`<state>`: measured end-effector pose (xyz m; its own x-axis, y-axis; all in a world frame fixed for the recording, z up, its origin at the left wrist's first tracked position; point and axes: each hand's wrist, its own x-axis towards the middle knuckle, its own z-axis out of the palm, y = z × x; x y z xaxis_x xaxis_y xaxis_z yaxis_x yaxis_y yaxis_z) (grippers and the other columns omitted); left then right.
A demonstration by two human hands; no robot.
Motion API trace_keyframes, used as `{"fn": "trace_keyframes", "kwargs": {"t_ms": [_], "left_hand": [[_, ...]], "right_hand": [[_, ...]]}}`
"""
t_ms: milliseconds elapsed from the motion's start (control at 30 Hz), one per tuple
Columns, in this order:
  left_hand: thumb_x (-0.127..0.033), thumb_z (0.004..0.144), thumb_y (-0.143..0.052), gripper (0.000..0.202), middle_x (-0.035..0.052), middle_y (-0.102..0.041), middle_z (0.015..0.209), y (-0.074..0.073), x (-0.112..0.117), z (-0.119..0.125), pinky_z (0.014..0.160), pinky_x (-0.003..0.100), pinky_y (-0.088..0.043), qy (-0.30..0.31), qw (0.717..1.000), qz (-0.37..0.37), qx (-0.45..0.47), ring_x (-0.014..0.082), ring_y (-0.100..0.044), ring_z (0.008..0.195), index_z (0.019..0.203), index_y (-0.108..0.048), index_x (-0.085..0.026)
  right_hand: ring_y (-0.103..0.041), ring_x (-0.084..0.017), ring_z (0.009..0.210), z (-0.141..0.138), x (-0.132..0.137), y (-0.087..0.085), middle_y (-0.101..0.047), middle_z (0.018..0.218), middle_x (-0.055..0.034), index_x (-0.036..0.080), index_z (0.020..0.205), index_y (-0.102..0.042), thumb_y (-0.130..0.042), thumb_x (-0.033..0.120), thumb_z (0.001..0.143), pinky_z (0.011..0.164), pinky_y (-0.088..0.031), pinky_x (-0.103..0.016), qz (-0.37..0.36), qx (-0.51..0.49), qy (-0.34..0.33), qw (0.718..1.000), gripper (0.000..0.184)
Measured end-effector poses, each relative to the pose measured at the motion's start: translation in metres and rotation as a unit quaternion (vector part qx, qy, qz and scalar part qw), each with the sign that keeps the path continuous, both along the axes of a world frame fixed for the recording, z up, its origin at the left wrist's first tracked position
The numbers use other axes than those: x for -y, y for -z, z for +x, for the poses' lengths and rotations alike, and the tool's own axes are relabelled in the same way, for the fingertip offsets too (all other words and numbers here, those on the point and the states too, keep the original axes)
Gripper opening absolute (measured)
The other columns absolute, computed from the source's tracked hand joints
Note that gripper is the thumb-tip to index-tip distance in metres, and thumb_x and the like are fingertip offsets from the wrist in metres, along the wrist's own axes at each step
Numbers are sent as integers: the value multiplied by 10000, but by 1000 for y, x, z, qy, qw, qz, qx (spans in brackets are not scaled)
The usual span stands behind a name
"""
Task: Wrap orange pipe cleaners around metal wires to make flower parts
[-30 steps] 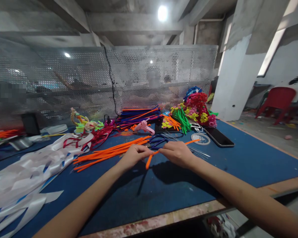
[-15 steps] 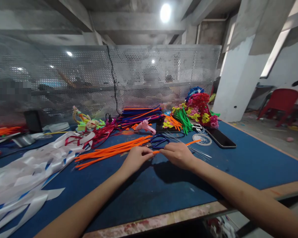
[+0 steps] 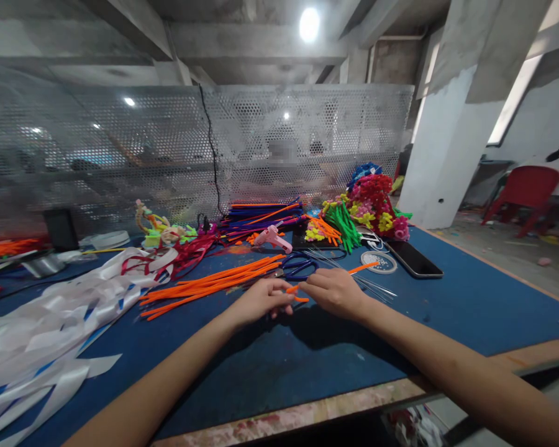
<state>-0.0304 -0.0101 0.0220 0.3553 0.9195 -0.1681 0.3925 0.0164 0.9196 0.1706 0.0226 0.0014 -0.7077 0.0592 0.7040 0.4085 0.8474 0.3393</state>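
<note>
My left hand (image 3: 261, 299) and my right hand (image 3: 334, 291) meet over the blue table mat (image 3: 470, 304), both pinched on one orange pipe cleaner (image 3: 294, 290). Its far end sticks out past my right hand toward the round lid (image 3: 377, 262). A short bent piece shows between the two hands. A bundle of orange pipe cleaners (image 3: 205, 284) lies just left of my left hand. Blue-handled scissors (image 3: 298, 267) rest right behind my hands.
White ribbon (image 3: 51, 323) is heaped at the left. A pink glue gun (image 3: 272, 237), purple and orange pipe cleaners (image 3: 261, 217), pipe-cleaner flowers (image 3: 372, 202) and a phone (image 3: 414, 259) lie behind. A perforated metal screen (image 3: 168, 149) backs the table. A red chair (image 3: 526, 192) stands at the right.
The hanging end of the orange pipe cleaner has been folded up between my hands. Both hands have drawn closer together and dropped slightly toward the mat.
</note>
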Motion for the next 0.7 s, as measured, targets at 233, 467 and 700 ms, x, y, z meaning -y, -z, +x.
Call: {"fn": "trace_keyframes", "kwargs": {"t_ms": [233, 467, 700], "left_hand": [[-262, 591, -777, 481, -9, -599, 695, 0, -4, -8, 398, 123, -225, -72, 963, -141, 218, 26, -467, 475, 1015, -576, -158], [-299, 495, -820, 485, -26, -634, 633, 0, -6, 3, 445, 154, -344, -159, 964, 98, 190, 88, -560, 511, 744, -422, -177], [-663, 747, -425, 472, 10, -658, 576, -8, 0, 1, 404, 174, -267, -141, 956, 96, 236, 130, -564, 462, 830, -415, -199]], "right_hand": [[-437, -126, 591, 2, -1, 2, -572, 639, -4, 162, 892, -607, -421, 140, 891, 514, -249, -275, 18, -19, 10, 1000, 188], [-479, -91, 575, 0, -10, 4, -565, 629, 5, 183, 816, -629, -419, 179, 905, 537, -295, -228, -78, -91, 19, 993, 228], [-488, -87, 571, 0, -14, 3, -551, 606, 8, 186, 810, -639, -421, 217, 912, 546, -302, -216, -100, -113, 7, 988, 243]]}}
